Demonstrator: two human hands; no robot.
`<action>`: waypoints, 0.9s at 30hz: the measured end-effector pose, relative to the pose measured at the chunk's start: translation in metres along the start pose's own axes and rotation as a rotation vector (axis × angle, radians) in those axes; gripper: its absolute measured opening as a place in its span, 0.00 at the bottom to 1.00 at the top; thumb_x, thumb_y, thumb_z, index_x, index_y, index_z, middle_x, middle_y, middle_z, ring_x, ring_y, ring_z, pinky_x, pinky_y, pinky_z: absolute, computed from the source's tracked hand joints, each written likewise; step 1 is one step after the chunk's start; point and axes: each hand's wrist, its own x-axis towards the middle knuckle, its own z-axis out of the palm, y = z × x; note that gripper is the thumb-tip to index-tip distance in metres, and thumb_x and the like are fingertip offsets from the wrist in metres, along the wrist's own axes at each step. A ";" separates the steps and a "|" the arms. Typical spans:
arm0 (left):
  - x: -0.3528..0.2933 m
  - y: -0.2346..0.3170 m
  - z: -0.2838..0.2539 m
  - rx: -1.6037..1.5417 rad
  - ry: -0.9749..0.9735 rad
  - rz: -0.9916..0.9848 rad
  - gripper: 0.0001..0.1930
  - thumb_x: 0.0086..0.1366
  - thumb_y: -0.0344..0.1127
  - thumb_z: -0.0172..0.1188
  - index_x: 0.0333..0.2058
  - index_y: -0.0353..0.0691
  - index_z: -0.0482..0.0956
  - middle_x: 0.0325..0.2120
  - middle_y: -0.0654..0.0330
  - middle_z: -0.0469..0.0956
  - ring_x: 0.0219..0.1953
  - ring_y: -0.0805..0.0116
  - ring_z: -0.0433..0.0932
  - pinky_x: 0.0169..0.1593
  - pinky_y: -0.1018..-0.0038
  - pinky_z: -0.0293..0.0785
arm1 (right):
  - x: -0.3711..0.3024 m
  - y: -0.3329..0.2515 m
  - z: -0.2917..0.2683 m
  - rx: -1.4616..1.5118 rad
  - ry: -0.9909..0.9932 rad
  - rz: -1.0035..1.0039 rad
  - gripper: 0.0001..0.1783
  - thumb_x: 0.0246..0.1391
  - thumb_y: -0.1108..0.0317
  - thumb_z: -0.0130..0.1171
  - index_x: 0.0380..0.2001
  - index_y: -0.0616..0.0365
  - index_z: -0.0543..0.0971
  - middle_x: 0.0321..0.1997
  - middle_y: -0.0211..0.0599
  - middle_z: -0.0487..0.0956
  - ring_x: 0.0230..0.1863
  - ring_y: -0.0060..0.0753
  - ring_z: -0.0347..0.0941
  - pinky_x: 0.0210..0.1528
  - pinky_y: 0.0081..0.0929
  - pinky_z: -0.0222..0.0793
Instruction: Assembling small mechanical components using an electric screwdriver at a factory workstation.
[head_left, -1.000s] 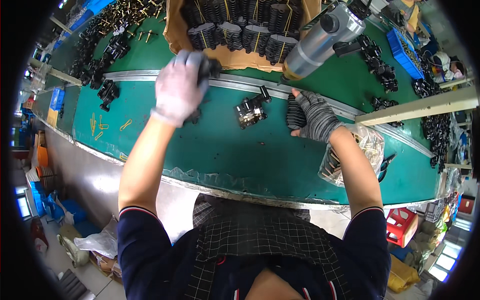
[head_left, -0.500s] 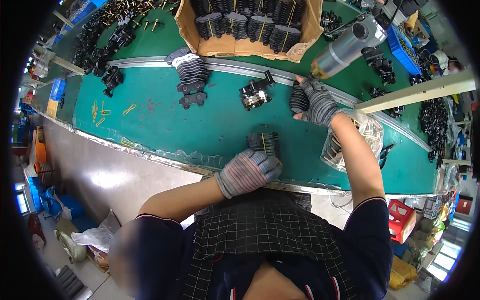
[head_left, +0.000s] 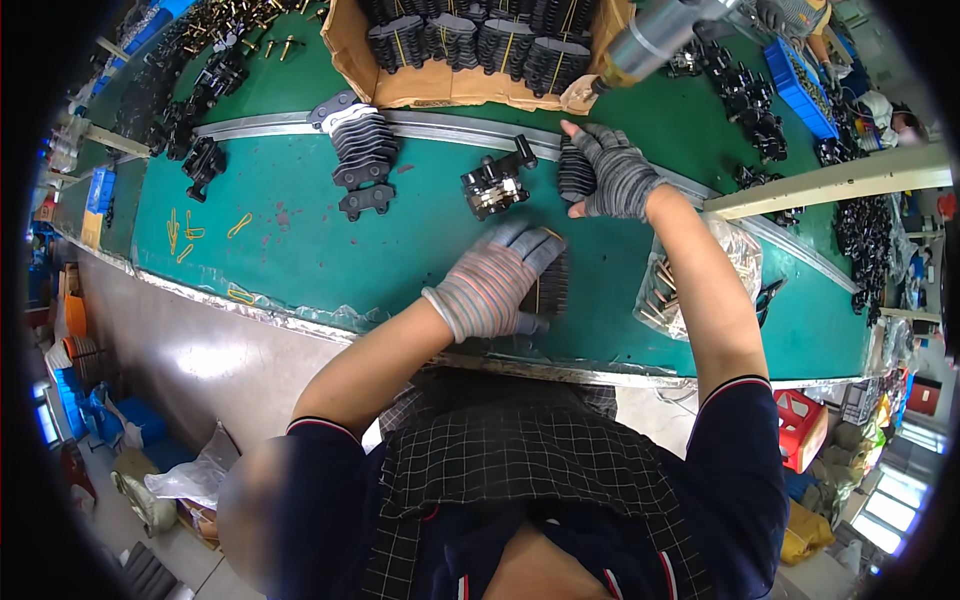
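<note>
My left hand (head_left: pixel 490 280), in a grey glove with orange stripes, is closed over a banded stack of black brake pads (head_left: pixel 552 285) near the table's front edge. A bit of yellow band shows at its fingertips, and the hand hides part of the stack. My right hand (head_left: pixel 622 175), in a dark grey striped glove, grips another stack of brake pads (head_left: pixel 575 170), fingers at the far end and thumb at the near end. Between and beyond the hands stands a black and silver brake caliper (head_left: pixel 495 185). A longer row of pads (head_left: pixel 362 145) lies to the left.
A cardboard box (head_left: pixel 450 92) of banded pad stacks stands at the back. Above its right corner hangs a power driver (head_left: pixel 650 45). A plastic bag of metal pins (head_left: pixel 665 290) lies by my right forearm. Loose yellow rubber bands (head_left: pixel 240 225) are at left, and a metal rail (head_left: pixel 430 125) crosses the table.
My left hand has moved forward along its pad stack and now covers more of it. The driver is farther from my right hand, which still holds its pads. The whole view has shifted slightly.
</note>
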 end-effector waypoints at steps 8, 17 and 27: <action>0.027 -0.082 -0.023 -0.077 0.405 -0.411 0.36 0.50 0.49 0.68 0.52 0.34 0.68 0.47 0.46 0.72 0.50 0.48 0.70 0.55 0.58 0.66 | 0.008 0.022 0.016 0.103 0.188 -0.078 0.64 0.28 0.42 0.74 0.67 0.49 0.53 0.68 0.51 0.55 0.69 0.54 0.48 0.70 0.42 0.41; -0.023 -0.044 -0.013 0.012 0.897 -0.243 0.20 0.55 0.34 0.64 0.44 0.33 0.73 0.39 0.46 0.77 0.41 0.47 0.76 0.46 0.61 0.73 | -0.088 -0.084 0.032 -0.030 0.236 -0.407 0.54 0.37 0.38 0.68 0.65 0.47 0.58 0.63 0.52 0.62 0.64 0.52 0.57 0.64 0.45 0.55; -0.043 0.044 0.023 -0.124 0.687 -0.088 0.16 0.55 0.27 0.57 0.44 0.31 0.73 0.40 0.45 0.74 0.40 0.45 0.74 0.44 0.60 0.72 | -0.103 -0.121 0.062 2.072 0.168 -0.036 0.49 0.44 0.46 0.66 0.64 0.53 0.56 0.60 0.44 0.65 0.59 0.42 0.64 0.60 0.40 0.62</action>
